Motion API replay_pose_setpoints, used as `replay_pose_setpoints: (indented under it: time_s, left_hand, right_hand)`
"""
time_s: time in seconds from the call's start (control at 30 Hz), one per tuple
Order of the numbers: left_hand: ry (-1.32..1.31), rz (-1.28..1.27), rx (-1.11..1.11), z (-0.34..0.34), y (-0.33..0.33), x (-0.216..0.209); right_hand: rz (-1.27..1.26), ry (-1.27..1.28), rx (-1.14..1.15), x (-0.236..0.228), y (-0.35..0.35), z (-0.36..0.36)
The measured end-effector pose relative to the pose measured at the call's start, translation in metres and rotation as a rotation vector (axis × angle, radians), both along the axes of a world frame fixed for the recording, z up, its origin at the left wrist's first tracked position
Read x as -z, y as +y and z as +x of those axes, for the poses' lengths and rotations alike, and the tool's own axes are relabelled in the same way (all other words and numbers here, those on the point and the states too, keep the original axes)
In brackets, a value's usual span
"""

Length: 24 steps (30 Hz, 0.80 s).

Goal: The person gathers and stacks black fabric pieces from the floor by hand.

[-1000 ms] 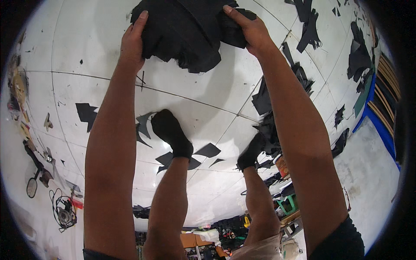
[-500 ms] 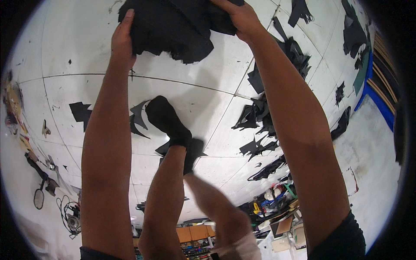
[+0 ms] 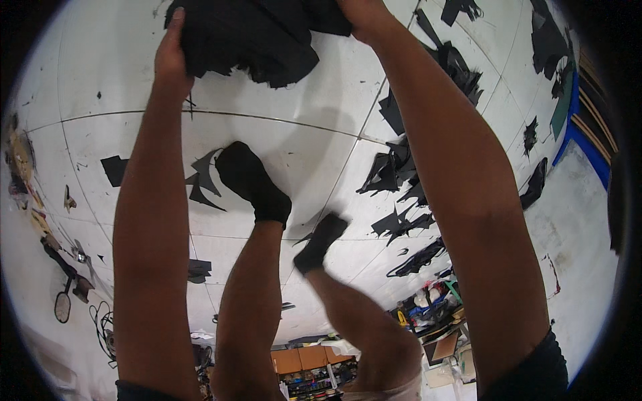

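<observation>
A bundle of black fabric [image 3: 247, 43] with ragged lower edges is held up at the top of the view, above the white floor. On its left side my left hand [image 3: 172, 60] is closed, the thumb lying against the front of the cloth and the fingers hidden behind. My right hand [image 3: 364, 20] is closed at the upper right corner of the fabric; its fingers are partly cut off by the frame's upper edge. Below, my two feet in black socks stand apart, the left sock [image 3: 249, 177] nearer the fabric and the right sock [image 3: 322, 242] blurred.
Black fabric scraps [image 3: 394, 167] lie scattered over the tiled floor [image 3: 294, 144], thickest on the right. A blue-edged rack [image 3: 580, 148] with boards stands at the far right. Cables [image 3: 103, 331] lie lower left; mixed tools and clutter [image 3: 428, 301] lie lower right, and shelving [image 3: 307, 361] stands at the bottom.
The fabric and both hands have shifted slightly left and up in view. My right foot has swung out to the right, away from the left one.
</observation>
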<state>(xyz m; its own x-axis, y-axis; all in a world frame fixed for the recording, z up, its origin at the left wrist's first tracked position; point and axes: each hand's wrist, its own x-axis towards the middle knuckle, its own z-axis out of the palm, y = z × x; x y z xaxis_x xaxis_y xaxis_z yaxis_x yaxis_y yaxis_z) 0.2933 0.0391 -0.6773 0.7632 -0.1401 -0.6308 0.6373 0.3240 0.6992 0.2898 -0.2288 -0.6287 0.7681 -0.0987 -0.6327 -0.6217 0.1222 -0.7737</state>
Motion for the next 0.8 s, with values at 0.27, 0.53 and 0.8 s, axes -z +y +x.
replay_pose_setpoints:
  time_s: [0.27, 0.53, 0.8]
  left_hand:
    - [-0.001, 0.080, 0.007, 0.004, -0.005, 0.003]
    - [0.034, -0.008, -0.028, 0.004, 0.003, 0.004]
    - [0.042, 0.138, -0.038, 0.002, 0.005, 0.029]
  right_hand:
    - [0.136, -0.090, 0.004, 0.014, -0.010, 0.001]
    - [0.027, 0.030, 0.014, 0.013, -0.003, 0.002]
    - [0.023, 0.015, 0.014, 0.035, -0.016, -0.006]
